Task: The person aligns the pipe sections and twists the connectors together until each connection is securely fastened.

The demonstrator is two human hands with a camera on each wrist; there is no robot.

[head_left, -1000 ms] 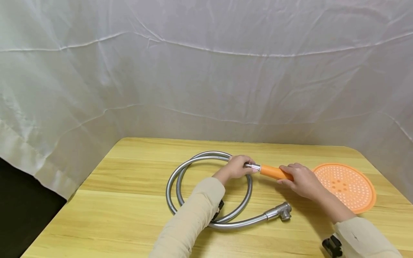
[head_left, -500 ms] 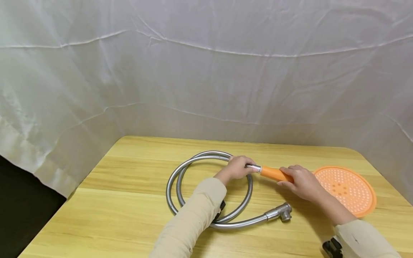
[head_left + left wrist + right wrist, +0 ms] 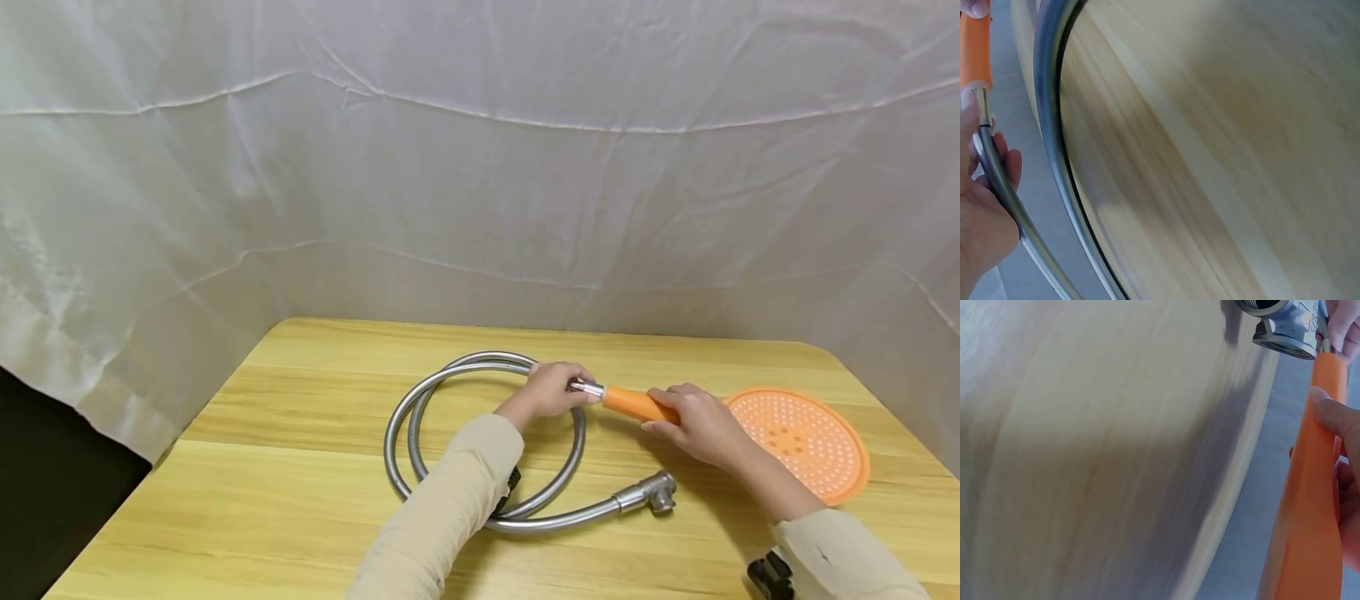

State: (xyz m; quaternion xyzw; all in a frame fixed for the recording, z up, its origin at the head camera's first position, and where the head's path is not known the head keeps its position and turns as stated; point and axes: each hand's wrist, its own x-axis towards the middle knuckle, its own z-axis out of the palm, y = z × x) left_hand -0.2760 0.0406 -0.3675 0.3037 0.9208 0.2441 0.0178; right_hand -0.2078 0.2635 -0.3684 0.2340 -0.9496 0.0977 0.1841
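An orange shower head (image 3: 806, 442) with a round, perforated face lies to the right, its handle pointing left. My right hand (image 3: 703, 423) grips the orange handle (image 3: 1307, 506), thumb along one side and fingers round the other. At the handle's end, my left hand (image 3: 551, 389) holds the metal end of a silver shower hose (image 3: 1022, 225), fingers curled round it where it meets the handle. The hose loops in a coil on the table under my left forearm. Its other end carries a metal angled fitting (image 3: 660, 492), lying in front of the handle. My left palm hides part of the hose end.
The pale wooden table (image 3: 285, 492) has rounded back corners. A whitish cloth curtain (image 3: 480, 183) hangs behind it and at both sides. A dark gap (image 3: 60, 500) shows beyond the table's left edge.
Both hands keep their places on the handle and hose end. The round shower face has tipped slightly lower since a second ago.
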